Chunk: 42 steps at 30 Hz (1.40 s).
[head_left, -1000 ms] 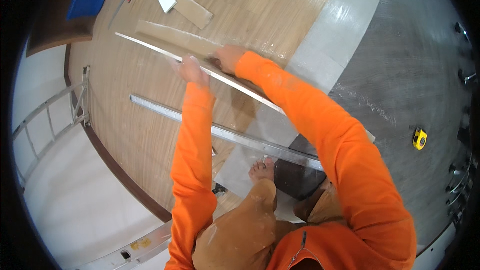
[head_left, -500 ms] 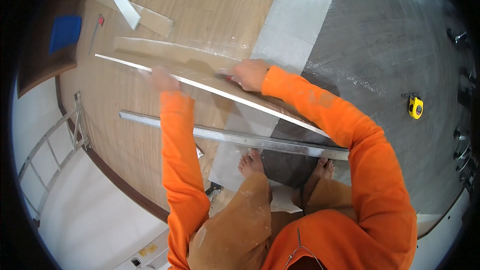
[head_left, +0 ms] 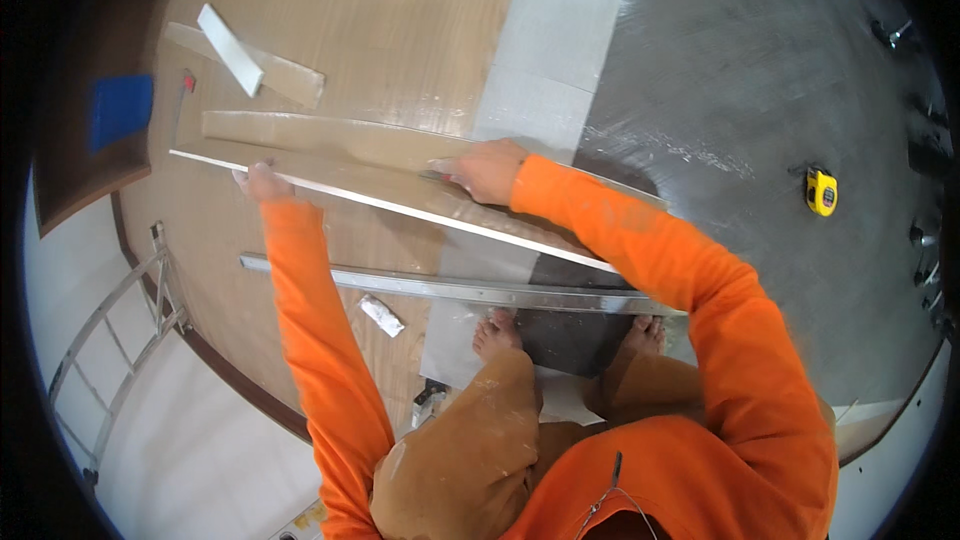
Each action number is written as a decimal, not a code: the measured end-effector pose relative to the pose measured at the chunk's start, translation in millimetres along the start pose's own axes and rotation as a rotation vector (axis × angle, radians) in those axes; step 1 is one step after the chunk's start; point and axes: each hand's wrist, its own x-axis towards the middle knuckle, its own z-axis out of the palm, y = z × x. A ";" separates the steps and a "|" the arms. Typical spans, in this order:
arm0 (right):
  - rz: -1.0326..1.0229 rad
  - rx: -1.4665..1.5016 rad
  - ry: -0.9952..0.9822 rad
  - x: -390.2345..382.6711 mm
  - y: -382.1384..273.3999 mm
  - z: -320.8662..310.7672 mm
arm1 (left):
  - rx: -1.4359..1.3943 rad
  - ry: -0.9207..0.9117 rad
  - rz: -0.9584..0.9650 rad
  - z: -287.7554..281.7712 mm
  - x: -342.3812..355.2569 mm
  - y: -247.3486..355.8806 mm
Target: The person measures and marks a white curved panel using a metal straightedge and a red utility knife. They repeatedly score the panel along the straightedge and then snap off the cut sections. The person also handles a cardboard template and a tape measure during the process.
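Note:
A long plasterboard strip (head_left: 360, 180) with brown paper faces and a white edge lies slantwise before me, its near side tilted up. Behind it a second brown panel (head_left: 290, 127) runs along its length, seemingly joined by a fold. My left hand (head_left: 264, 183) grips the white near edge toward the left end, fingers closed over it. My right hand (head_left: 490, 170) is closed around a utility knife (head_left: 436, 175), whose tip meets the brown paper near the middle of the fold. Most of the knife is hidden in my fist.
A metal straightedge (head_left: 480, 292) lies between the board and my feet, with a small white packet (head_left: 381, 315) nearby. At right sits a yellow tape measure (head_left: 822, 192). Board offcuts (head_left: 230, 48) and a red-handled tool (head_left: 188, 85) lie far left; a metal ladder (head_left: 105, 330) is at left.
My left hand has slid leftward along the board's edge. The near flap has tipped lower, and the knife hand stays near the fold. The whole view has shifted slightly.

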 end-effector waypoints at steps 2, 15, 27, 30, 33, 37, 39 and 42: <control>0.023 -0.047 -0.033 39.0 -11.0 1.0 | 0.032 -0.032 -0.066 0.1 17.7 9.8; 0.012 -0.060 -0.059 66.6 -3.3 -10.1 | -0.067 0.042 -0.151 81.8 -132.4 -22.7; 0.031 -0.058 -0.151 -78.8 26.8 -28.9 | 0.413 -0.152 0.375 -19.8 -50.3 -71.5; 0.096 -0.052 -0.179 -108.7 37.0 -38.7 | 0.503 -0.196 0.239 4.0 -83.2 -68.1; 0.111 -0.055 -0.192 -145.2 45.5 -41.4 | -0.030 -0.020 -0.096 49.7 -117.4 -18.4; 0.110 -0.154 -0.252 -174.2 47.1 -48.6 | -0.012 0.003 -0.124 67.7 -145.9 12.2; 0.135 -0.196 -0.285 -188.0 45.2 -57.6 | -0.016 -0.038 -0.127 67.5 -147.4 14.7; 0.176 -0.222 -0.303 -206.5 45.7 -64.0 | -0.014 -0.091 -0.143 68.2 -148.3 13.1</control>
